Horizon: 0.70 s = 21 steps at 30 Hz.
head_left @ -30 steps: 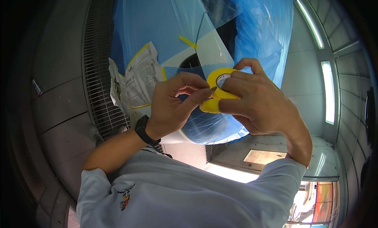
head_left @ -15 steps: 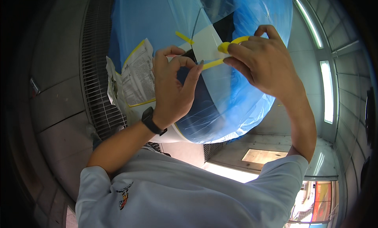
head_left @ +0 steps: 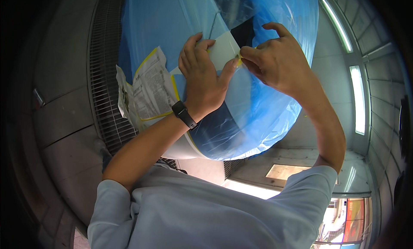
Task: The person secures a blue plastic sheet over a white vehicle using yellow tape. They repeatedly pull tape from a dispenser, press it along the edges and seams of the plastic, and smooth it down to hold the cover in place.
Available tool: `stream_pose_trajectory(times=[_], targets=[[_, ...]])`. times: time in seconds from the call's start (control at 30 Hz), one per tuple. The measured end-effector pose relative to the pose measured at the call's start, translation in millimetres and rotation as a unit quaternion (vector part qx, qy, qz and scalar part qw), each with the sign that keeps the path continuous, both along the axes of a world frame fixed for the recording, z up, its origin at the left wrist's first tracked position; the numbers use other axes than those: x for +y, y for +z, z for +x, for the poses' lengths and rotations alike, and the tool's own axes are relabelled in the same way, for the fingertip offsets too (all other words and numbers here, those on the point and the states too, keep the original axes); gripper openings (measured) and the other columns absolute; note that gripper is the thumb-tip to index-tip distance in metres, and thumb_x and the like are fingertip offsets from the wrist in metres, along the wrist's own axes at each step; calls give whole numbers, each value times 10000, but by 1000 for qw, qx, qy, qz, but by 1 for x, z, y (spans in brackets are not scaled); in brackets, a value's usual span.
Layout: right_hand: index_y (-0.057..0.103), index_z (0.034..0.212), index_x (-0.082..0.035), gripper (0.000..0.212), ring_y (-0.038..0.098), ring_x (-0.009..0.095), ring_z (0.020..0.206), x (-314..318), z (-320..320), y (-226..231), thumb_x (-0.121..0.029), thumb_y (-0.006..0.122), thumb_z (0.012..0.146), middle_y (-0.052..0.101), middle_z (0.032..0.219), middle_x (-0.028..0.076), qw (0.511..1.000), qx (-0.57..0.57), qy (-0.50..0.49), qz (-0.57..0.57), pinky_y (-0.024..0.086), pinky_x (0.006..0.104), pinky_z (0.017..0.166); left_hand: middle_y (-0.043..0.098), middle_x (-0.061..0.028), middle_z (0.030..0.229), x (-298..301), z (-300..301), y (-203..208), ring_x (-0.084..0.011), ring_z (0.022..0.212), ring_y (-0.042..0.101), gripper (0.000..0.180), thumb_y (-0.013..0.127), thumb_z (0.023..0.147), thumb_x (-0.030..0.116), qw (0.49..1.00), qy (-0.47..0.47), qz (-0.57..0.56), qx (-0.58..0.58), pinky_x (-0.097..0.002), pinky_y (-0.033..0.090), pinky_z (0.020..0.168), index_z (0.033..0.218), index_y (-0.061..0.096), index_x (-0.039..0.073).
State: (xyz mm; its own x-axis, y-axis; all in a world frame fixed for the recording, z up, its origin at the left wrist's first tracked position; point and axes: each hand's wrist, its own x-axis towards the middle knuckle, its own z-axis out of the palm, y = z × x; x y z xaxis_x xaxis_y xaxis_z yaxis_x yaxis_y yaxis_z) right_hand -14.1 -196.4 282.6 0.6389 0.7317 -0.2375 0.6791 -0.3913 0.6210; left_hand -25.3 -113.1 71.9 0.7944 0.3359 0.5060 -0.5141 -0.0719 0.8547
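My right hand has its thumb and index finger pinched on yellow masking tape; most of the tape is hidden behind the fingers. My left hand lies over the panel with its fingers spread, and its thumb tip touches or nearly touches the tape beside the right fingertips. Between the hands shows a bare pale panel of a car body. Translucent blue plastic film covers the surface around it. A printed paper sheet, edged with yellow tape, is left of my left wrist.
A dark floor grating runs along the left of the wrapped body. On the right, lit tube lamps are set into a panelled wall. A dark window-like area shows through film below my hands.
My left hand has moved right and slightly up, its fingers spreading from a pinch. The tape strip stretched between the hands is now down at the panel, mostly covered by my fingers.
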Motion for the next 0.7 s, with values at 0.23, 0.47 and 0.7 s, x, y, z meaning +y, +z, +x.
stream_pose_trajectory(times=[0.23, 0.47, 0.7], targets=[[788, 1128, -73, 161, 724, 152, 689, -3, -14, 102, -174, 774, 1002, 761, 859, 109, 923, -284, 238, 105, 593, 255, 661, 329, -222, 1547, 11, 2, 4, -428, 1459, 263, 625, 710, 982, 396, 997, -11, 69, -18, -618, 138, 1206, 1402, 462, 7], [785, 1099, -38, 159, 633, 201, 647, -43, -73, 79, -117, 787, 961, 712, 732, 35, 886, -258, 86, 376, 490, 366, 868, 717, -129, 1109, 5, 11, 91, -272, 1032, 653, 591, 747, 964, 471, 964, -160, 167, -133, -491, 343, 1090, 1302, 647, -3], [713, 965, -11, 159, 518, 218, 619, -70, -109, 60, -164, 751, 988, 578, 656, 58, 849, -274, -72, 447, 444, 378, 873, 763, -103, 899, 93, -12, 95, -180, 857, 715, 301, 819, 912, 206, 848, -518, 87, -72, -322, 533, 781, 1078, 767, -40]])
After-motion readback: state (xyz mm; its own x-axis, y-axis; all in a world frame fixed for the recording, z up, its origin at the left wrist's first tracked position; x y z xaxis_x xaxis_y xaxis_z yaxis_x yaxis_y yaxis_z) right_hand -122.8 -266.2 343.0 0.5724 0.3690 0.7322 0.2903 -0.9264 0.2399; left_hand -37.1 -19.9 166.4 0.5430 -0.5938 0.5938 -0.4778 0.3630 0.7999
